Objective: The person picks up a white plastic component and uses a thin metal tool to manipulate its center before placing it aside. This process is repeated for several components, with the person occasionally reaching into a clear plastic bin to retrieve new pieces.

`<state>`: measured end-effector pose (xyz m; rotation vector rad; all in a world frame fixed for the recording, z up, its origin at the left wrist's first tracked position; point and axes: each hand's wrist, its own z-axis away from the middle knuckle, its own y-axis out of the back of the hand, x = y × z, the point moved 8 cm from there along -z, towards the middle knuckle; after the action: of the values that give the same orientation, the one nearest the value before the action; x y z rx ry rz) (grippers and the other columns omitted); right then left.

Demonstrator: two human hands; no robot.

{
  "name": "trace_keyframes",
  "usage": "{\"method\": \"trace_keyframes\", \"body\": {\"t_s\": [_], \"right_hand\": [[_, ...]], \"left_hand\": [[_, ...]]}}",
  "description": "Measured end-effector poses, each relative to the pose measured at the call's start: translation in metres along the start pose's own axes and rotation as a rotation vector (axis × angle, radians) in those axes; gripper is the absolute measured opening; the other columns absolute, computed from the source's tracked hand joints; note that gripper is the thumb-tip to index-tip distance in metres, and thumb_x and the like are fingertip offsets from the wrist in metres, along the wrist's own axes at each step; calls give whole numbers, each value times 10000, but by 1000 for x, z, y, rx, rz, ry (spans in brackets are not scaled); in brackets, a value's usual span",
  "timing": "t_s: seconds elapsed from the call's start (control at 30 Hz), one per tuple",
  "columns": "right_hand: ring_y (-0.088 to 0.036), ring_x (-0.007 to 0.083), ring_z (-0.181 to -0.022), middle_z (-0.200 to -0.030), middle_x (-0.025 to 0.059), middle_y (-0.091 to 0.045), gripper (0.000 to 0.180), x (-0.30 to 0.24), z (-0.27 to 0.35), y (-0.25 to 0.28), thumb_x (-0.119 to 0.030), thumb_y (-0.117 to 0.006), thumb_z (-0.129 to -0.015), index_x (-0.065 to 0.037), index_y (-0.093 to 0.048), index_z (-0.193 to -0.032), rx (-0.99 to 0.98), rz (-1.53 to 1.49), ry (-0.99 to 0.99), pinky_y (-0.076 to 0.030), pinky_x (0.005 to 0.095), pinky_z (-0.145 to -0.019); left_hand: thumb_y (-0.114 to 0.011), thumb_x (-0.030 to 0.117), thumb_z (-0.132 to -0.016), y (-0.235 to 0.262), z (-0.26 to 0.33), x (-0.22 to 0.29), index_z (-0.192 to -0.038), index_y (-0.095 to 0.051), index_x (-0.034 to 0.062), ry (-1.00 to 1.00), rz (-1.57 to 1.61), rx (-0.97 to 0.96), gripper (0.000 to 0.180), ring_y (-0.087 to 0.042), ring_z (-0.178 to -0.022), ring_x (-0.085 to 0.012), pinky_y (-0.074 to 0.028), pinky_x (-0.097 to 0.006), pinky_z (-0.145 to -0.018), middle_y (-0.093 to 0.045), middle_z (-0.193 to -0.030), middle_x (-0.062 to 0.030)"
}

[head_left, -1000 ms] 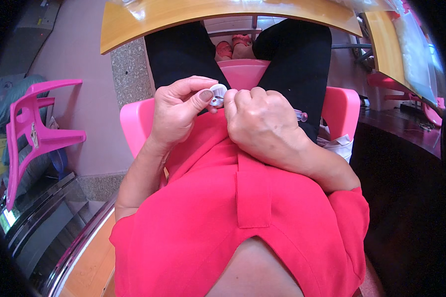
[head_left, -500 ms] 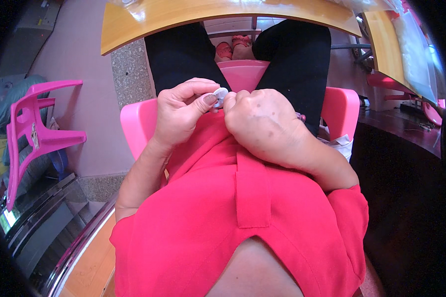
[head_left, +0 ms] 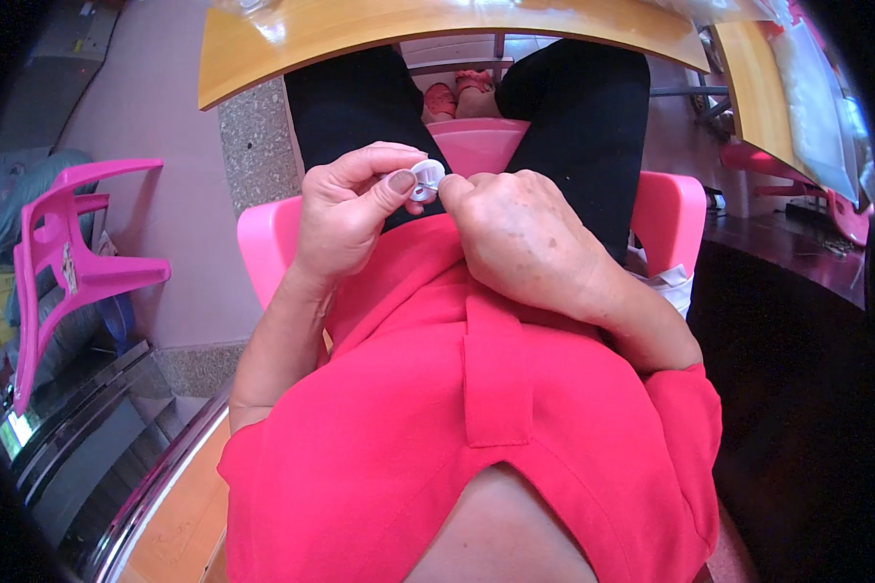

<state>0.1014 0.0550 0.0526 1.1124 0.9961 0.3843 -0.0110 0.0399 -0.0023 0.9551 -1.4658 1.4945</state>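
Above my lap, my left hand pinches a small white round plastic piece between thumb and fingers. The piece looks like a hollow cap, its open side partly turned up, with a small dark spot near my thumb. My right hand is closed close against the right side of the white piece. Its thumb and forefinger meet at a thin, pale tip that touches or nearly touches the piece. The fist hides whatever else it holds.
A wooden table edge curves across the front, above my knees. I sit on a pink plastic chair. Another pink chair lies tipped at the left. Clear plastic bags rest on a wooden surface at the right.
The white piece has tilted, so more of its hollow inside shows. My right hand has turned slightly and shifted right; a small reddish thing seen beside its wrist before is hidden now.
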Motion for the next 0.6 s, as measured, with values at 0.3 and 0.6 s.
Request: {"method": "trace_keyframes", "body": {"t_s": [0.3,0.6], "right_hand": [[-655,269,-634,-708,178,-633,158,-19,5,-9,-60,-536,-793,54,-582,-893,-125,308,133,-510,357,-526],[-619,332,-638,-719,162,-600,184,9,13,27,8,-597,-697,7,-514,-861,126,76,46,-503,372,-553]], "left_hand": [[-619,4,-861,0,8,-10,-969,-661,-41,72,-212,72,124,-606,-747,-111,-514,-232,-659,-655,-907,-91],[-564,100,-916,-3,-1,-12,-1058,-613,-48,175,329,9,211,-641,-754,-194,-521,-273,-635,-660,-914,-149]]}}
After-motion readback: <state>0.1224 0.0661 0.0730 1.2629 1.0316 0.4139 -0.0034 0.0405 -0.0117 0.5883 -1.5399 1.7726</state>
